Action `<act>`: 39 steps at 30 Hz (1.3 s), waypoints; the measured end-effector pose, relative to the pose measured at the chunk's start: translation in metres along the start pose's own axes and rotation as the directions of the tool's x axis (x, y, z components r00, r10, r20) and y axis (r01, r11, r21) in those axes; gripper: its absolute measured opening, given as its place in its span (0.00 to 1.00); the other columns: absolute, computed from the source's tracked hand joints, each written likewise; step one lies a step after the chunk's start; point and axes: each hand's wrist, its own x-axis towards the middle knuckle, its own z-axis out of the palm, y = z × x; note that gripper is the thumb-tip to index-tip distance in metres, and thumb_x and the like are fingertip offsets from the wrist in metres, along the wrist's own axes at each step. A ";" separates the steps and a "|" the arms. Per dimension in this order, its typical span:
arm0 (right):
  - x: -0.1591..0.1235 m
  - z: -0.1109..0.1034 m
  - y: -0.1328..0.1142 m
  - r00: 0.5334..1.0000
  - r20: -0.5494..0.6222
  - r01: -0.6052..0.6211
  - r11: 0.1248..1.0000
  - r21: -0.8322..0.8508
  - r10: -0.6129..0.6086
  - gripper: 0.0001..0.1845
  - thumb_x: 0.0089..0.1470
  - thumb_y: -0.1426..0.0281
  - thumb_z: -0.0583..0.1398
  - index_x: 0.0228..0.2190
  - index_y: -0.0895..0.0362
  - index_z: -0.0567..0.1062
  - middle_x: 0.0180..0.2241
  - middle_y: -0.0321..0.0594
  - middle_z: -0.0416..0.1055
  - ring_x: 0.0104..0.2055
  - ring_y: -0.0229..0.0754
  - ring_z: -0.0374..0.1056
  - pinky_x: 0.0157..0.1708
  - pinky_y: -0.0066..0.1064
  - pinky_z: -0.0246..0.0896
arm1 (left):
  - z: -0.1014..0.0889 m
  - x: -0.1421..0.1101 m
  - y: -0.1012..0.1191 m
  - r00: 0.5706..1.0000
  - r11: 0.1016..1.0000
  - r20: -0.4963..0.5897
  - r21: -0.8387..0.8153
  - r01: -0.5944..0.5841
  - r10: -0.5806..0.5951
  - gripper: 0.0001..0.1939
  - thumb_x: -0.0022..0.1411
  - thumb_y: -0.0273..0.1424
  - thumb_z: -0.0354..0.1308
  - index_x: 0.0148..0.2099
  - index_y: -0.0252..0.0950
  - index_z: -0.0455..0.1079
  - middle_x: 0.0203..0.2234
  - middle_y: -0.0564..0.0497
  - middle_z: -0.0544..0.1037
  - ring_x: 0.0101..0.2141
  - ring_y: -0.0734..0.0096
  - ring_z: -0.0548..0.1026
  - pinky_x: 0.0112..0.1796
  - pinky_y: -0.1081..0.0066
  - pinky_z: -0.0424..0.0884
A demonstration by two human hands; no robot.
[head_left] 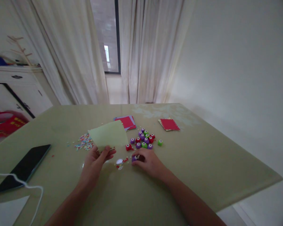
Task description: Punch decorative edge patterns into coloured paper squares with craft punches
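Note:
A pale green sheet of paper (108, 134) with a scalloped edge at its top right is pinched at its lower edge in my left hand (97, 160), tilted up off the table. My right hand (148, 160) is closed around a small purple paper punch (134, 158) with a round eye on it, low over the table. Between my hands lie a white oval piece (119, 161) and a few red and white paper bits (125, 160). Just beyond my right hand sits a cluster of purple, red and green eye-topped punches (145, 140); a green one (160, 142) stands apart to the right.
Colourful paper confetti (85, 142) is heaped left of the sheet. Red and lilac paper squares (129, 121) lie behind it, with more red squares (169, 124) at the right. A black tablet (23, 166), a white cable (39, 187) and white paper (9, 210) occupy the left side.

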 end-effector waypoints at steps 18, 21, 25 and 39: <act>0.002 0.011 -0.004 0.949 -0.169 -0.071 0.702 0.708 0.266 0.32 0.39 0.56 0.80 0.34 0.52 0.68 0.30 0.29 0.68 0.30 0.37 0.64 0.30 0.29 0.59 | 0.010 -0.016 0.012 0.993 0.990 0.086 0.124 0.066 -0.077 0.30 0.46 0.56 0.76 0.37 0.38 0.74 0.27 0.49 0.86 0.28 0.55 0.87 0.30 0.63 0.86; 0.000 0.012 -0.006 0.949 -0.182 -0.078 0.753 0.654 0.256 0.30 0.40 0.58 0.80 0.35 0.53 0.70 0.30 0.30 0.68 0.31 0.38 0.63 0.31 0.29 0.58 | 0.009 -0.016 0.012 0.993 0.989 0.084 0.131 0.074 -0.086 0.29 0.46 0.55 0.76 0.36 0.39 0.73 0.26 0.50 0.86 0.28 0.54 0.87 0.31 0.62 0.87; -0.001 0.008 -0.005 0.927 -0.245 -0.064 0.761 0.645 0.285 0.29 0.40 0.59 0.80 0.35 0.53 0.70 0.31 0.30 0.69 0.31 0.38 0.64 0.32 0.30 0.59 | 0.005 -0.014 0.012 0.995 0.989 0.076 0.142 0.053 -0.064 0.27 0.48 0.54 0.76 0.38 0.41 0.73 0.26 0.53 0.86 0.28 0.54 0.87 0.32 0.61 0.87; 0.000 0.022 -0.010 0.931 -0.182 -0.134 0.762 0.634 0.316 0.28 0.42 0.57 0.79 0.34 0.52 0.69 0.31 0.32 0.71 0.32 0.40 0.66 0.32 0.31 0.61 | 0.003 -0.012 0.016 0.991 0.983 0.069 0.149 0.106 -0.117 0.27 0.47 0.52 0.76 0.37 0.41 0.72 0.28 0.49 0.87 0.31 0.50 0.88 0.35 0.58 0.88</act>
